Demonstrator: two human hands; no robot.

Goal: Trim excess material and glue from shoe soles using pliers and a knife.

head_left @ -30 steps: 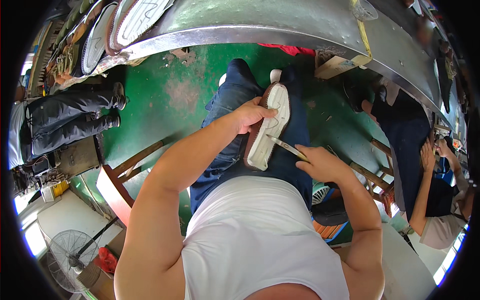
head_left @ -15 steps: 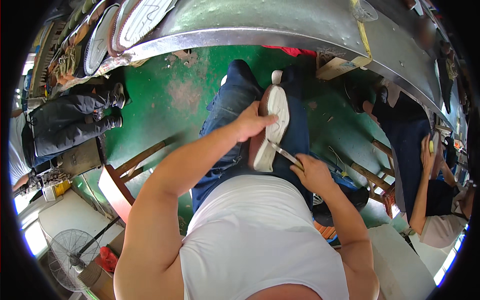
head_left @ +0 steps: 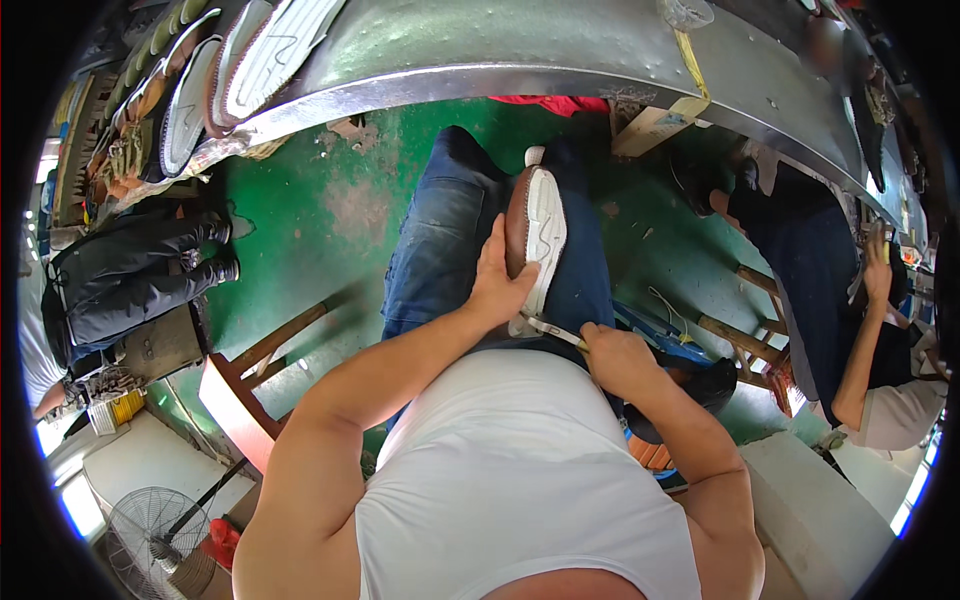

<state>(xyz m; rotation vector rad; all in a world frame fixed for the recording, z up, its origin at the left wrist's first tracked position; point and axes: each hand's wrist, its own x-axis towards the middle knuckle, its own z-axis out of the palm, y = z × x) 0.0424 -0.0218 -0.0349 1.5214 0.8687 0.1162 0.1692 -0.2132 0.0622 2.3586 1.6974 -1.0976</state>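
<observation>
A brown shoe [head_left: 517, 225] with a white sole lies sole up across my thighs, its toe pointing away from me and a whitish tab sticking out at the far end. My left hand [head_left: 497, 290] grips it from the left, thumb on the sole, fingers along the brown side. In my right hand [head_left: 617, 362] is a slim hand tool [head_left: 552, 331] with a shiny metal end. That metal end lies against the near end of the sole, just below my left thumb. The tool's exact kind is hard to make out, and my right fingers cover most of its handle.
A metal-topped bench [head_left: 480, 50] curves across the front, with several white-soled shoes [head_left: 275, 65] at its left. One person [head_left: 130, 255] is at the left, another [head_left: 880, 340] at the right. Wooden stool legs [head_left: 270, 350] stand beside me; a fan [head_left: 160, 535] is behind left.
The tool has moved toward me along the sole, to its near end. My left hand has slid nearer too, its fingers now straighter along the shoe's side. The whole view has shifted slightly.
</observation>
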